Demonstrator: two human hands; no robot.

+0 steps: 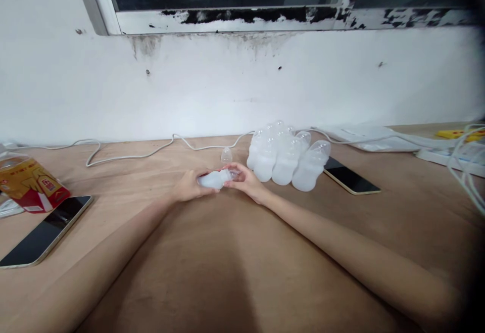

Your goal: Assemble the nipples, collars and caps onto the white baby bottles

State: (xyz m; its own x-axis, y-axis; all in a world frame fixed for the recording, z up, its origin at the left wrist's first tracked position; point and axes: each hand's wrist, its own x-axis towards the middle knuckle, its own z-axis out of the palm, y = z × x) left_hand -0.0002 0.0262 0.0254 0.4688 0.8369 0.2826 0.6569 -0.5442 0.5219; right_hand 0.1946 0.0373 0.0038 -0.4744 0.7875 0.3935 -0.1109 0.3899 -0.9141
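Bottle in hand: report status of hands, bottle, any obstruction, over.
Left hand around base end of white bottle; right hand at its clear top. Bottle held sideways between them. Clear cap just beyond; nothing seen blocking the hands.

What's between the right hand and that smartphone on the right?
In the head view, a cluster of frosted baby bottles sits between the right hand and that smartphone.

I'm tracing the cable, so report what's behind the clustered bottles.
White cable shows either side of the bottles, the wall above, and part of a phone at right. Whether the cable runs unbroken behind them is hidden.
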